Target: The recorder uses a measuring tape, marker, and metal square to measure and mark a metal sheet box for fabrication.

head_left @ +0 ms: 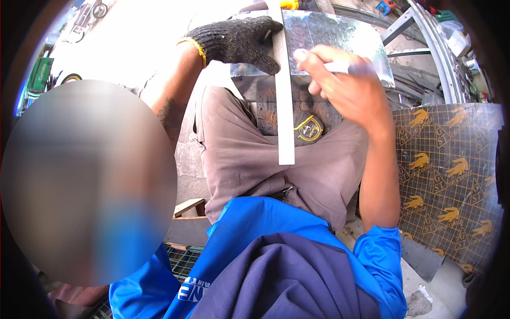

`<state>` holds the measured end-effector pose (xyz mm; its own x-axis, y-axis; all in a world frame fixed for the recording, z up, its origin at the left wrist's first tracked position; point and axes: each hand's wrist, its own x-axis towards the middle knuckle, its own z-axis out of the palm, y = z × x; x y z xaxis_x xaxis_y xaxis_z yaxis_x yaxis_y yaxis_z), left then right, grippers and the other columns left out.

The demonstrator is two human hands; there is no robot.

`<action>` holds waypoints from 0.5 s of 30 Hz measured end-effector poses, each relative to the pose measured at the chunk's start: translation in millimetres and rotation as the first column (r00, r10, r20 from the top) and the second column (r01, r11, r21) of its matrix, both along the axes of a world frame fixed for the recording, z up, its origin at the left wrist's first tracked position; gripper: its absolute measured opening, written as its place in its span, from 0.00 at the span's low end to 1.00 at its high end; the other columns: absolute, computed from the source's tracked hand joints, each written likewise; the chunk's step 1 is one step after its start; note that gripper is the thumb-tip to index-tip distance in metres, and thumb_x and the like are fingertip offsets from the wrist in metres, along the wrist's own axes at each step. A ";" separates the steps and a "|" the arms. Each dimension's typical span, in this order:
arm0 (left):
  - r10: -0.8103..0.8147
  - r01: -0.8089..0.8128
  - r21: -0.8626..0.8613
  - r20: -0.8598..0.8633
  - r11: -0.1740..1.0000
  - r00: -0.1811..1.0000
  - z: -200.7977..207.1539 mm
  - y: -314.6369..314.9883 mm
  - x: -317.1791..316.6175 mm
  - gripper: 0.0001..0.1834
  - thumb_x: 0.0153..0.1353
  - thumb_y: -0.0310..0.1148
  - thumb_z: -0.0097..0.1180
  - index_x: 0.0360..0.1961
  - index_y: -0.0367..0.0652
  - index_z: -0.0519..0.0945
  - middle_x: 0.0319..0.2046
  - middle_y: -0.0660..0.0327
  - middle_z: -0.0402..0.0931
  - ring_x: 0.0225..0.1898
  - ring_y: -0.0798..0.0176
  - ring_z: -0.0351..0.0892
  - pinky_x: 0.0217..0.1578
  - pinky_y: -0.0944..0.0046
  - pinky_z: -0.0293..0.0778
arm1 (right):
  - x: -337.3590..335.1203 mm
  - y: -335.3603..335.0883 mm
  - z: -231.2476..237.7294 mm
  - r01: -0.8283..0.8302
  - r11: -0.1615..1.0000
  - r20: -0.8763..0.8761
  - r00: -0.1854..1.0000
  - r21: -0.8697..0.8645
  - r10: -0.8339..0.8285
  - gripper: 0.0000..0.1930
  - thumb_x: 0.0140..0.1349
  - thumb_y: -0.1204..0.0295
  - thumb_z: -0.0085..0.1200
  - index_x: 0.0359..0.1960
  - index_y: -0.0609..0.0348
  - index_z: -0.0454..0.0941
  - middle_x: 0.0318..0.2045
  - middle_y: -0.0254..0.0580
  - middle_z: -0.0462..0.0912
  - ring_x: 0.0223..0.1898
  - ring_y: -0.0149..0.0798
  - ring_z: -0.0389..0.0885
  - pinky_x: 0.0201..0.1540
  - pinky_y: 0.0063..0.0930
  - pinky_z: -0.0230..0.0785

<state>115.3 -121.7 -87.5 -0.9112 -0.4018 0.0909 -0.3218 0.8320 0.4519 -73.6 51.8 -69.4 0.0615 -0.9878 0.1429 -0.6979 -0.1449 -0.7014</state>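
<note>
A long, pale flat straightedge [286, 117] lies across a shiny metal sheet [324, 34], its near end reaching back over my lap. My left hand [234, 40], in a dark knitted glove with a yellow cuff, presses against the straightedge's left side, thumb and fingers spread apart. To the right of the straightedge, my bare right hand [345, 85] is closed round a white marker [337, 67] with a dark end, blurred by motion. The marker's tip is hidden by my fingers. Between my legs sits a black and yellow tape measure [309, 128] on a dark, worn wooden surface [265, 106].
A dark printed board [446, 175] with a yellow pattern stands on the right. Beyond it is a grey metal frame [435, 53] among metal lengths. A yellow object [289, 4] lies past the sheet. A blurred oval hides much of the left side.
</note>
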 end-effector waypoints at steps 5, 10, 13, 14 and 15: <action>0.088 -0.080 -0.038 0.278 0.996 0.956 15.7 6.9 2.0 0.49 0.52 0.54 0.76 0.72 0.48 0.68 0.65 0.48 0.74 0.66 0.50 0.74 0.67 0.51 0.70 | 58.7 57.7 -39.9 0.292 0.938 0.246 0.938 -0.189 -0.243 0.13 0.67 0.67 0.64 0.38 0.63 0.74 0.29 0.51 0.79 0.29 0.50 0.83 0.35 0.42 0.74; 0.089 -0.088 -0.012 0.217 0.996 0.972 0.8 4.9 10.0 0.50 0.54 0.52 0.76 0.73 0.46 0.66 0.67 0.49 0.72 0.68 0.49 0.72 0.67 0.52 0.69 | 85.6 69.6 -73.5 0.287 0.958 0.452 0.857 -0.021 -0.247 0.18 0.63 0.73 0.66 0.45 0.63 0.66 0.32 0.54 0.78 0.32 0.54 0.82 0.37 0.43 0.73; 0.028 -0.053 -0.093 -0.248 0.994 0.968 -21.3 11.4 16.4 0.50 0.55 0.50 0.76 0.74 0.44 0.65 0.74 0.49 0.62 0.76 0.50 0.58 0.74 0.52 0.58 | 83.1 77.0 -65.9 0.263 0.958 0.641 0.717 0.114 -0.273 0.15 0.65 0.76 0.63 0.43 0.58 0.65 0.24 0.42 0.77 0.21 0.35 0.79 0.23 0.32 0.69; 0.222 -0.182 0.157 -0.301 0.971 0.928 -22.4 26.1 24.1 0.48 0.59 0.45 0.74 0.75 0.42 0.63 0.76 0.46 0.57 0.79 0.50 0.51 0.76 0.51 0.52 | 76.9 80.4 -87.1 0.299 0.954 0.686 0.691 0.015 -0.227 0.15 0.65 0.77 0.63 0.42 0.57 0.66 0.22 0.37 0.77 0.17 0.29 0.76 0.19 0.25 0.66; 0.387 -0.320 0.230 -0.371 0.919 0.844 -33.9 29.5 35.2 0.48 0.60 0.45 0.72 0.75 0.39 0.61 0.76 0.44 0.56 0.78 0.50 0.51 0.75 0.51 0.53 | 70.0 86.3 -84.0 0.337 0.940 0.635 0.739 -0.059 -0.225 0.15 0.64 0.78 0.64 0.42 0.56 0.66 0.23 0.36 0.77 0.18 0.28 0.76 0.20 0.24 0.66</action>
<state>150.6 -92.2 -121.3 -0.6012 -0.7288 0.3276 -0.3439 0.6061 0.7172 -3.6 138.1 -153.4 -0.3706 -0.9054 0.2071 -0.1555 -0.1594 -0.9749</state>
